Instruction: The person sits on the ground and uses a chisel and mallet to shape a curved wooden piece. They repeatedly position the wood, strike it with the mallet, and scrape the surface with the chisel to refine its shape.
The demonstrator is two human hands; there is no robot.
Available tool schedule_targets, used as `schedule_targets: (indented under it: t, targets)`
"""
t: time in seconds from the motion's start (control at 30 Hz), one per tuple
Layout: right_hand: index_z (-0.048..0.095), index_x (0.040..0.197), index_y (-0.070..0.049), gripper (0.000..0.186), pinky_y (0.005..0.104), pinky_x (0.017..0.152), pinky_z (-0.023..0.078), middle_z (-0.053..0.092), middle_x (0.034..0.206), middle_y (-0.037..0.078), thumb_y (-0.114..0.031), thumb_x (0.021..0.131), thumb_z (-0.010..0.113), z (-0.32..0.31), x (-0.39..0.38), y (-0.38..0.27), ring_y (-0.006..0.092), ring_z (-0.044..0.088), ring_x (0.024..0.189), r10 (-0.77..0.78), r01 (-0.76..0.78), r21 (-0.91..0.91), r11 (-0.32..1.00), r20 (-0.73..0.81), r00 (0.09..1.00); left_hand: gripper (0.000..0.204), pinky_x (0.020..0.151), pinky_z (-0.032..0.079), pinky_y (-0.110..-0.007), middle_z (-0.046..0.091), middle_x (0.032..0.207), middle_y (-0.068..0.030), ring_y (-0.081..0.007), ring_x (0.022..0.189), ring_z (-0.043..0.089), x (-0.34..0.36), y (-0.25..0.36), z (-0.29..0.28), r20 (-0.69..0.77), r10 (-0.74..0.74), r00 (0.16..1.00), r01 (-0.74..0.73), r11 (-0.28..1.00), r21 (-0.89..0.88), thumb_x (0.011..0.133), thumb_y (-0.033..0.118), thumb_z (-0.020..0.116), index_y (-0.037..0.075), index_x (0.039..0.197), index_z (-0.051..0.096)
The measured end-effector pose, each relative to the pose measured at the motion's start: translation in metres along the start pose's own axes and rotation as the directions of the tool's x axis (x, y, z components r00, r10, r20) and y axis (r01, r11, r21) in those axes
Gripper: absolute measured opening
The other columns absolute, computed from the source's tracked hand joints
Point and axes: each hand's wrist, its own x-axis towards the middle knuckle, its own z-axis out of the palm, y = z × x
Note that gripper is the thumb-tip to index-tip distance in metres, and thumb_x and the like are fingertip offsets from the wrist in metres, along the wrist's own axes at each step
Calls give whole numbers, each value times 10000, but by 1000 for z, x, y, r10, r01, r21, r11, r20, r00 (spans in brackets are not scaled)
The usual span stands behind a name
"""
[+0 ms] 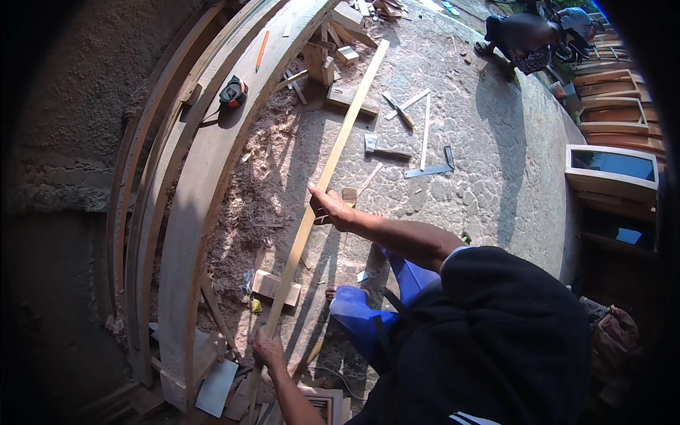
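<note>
We find the right hand (pixel 333 207) holding the long, pale yellow wooden strip (pixel 339 142) near its middle, fingers across it; we cannot tell how the hidden fingers bear underneath. The left hand (pixel 268 349) is closed around the same strip, nearer the body. The strip is therefore in both hands, running obliquely from the near left to the far right across the work area.

As to progress, we judge the work to be at a handling or checking stage. The strip is already cut to a long, narrow, apparently straight form. We can make out no pencil line or joint on it, and it is not yet set down or fixed; what else is left cannot be told.

On pose, we note the right forearm reaching leftward from the dark sleeve, almost level, while the left forearm rises from the near edge; the 2 hands are well apart.

Outward, 2 brown wooden blocks lie along the strip's line, 1 near (pixel 276 289) and 1 far (pixel 354 101); contact is not certain. To the right lie a grey-headed hatchet (pixel 389 151) and a blue-grey metal square (pixel 429 171), neither in use. To the left, a broad grey-brown plank (pixel 191 191) bears a black-and-orange tape measure (pixel 232 92) and, farther, an orange pencil (pixel 263 49).
</note>
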Motion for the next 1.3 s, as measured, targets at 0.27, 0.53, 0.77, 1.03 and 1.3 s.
schedule_targets:
  t: [0.27,0.53,0.77,1.03,1.3]
  targets:
    - [557,835,-122,570,331,588,504,535,729,25,-680,946,584,-68,156,-6,155,562,604,-17,21,101,995,-46,999,374,734,529,-528,730,901,-167,-413,865,697,143,72,87,79,42,996,-36,996,-80,756,333,874,116,1004,696]
    - [508,1259,-82,630,463,899,585,642,1181,207,-619,953,631,-122,263,42,335,679,1077,-93,92,75,993,13,996,427,716,565,-494,738,858,-176,-384,831,732,225,70,177,90,182,979,-182,983,2,777,381,862,70,1021,701]
    - [375,1459,20,820,493,1045,512,544,1350,310,-592,971,618,-152,319,60,392,601,1231,-190,176,98,980,159,969,534,778,597,-438,750,814,-108,-268,790,751,255,64,210,90,147,985,-147,989,-3,760,500,858,111,1103,733]
    - [465,1505,-157,563,403,913,559,661,1277,156,-360,1009,637,-179,287,258,266,663,1143,1,687,-611,393,747,664,982,744,592,-464,688,713,-122,-297,761,732,224,-7,225,-114,79,990,-73,996,49,747,999,333,124,955,727]
    - [655,1276,-240,374,442,1003,458,523,1445,7,-205,903,653,-243,302,387,242,523,1294,424,930,-12,-367,888,179,1136,814,519,-499,668,741,-194,-346,867,710,176,-103,223,-320,-278,906,266,961,-83,695,1062,188,57,764,711]
